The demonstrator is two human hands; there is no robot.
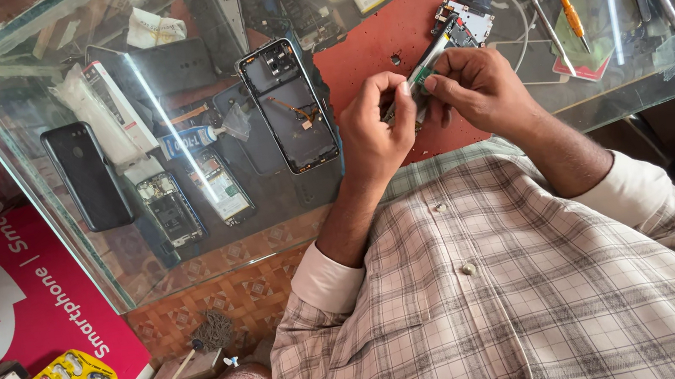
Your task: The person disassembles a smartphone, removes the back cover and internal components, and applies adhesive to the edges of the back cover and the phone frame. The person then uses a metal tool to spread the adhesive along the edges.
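You get bright, even daylight; white glare streaks cross the glass tabletop (168, 108), edges bow slightly, and your view stays sharp.

You hold a small green circuit board (424, 74) pinched between your left hand (374, 136) and your right hand (478, 91), raised just above the red mat (375, 48) on the glass counter (31, 78). It is a narrow strip, tilted, its upper end pointing up and to the right. Your fingers cover most of it, so its lower end is hidden from view.
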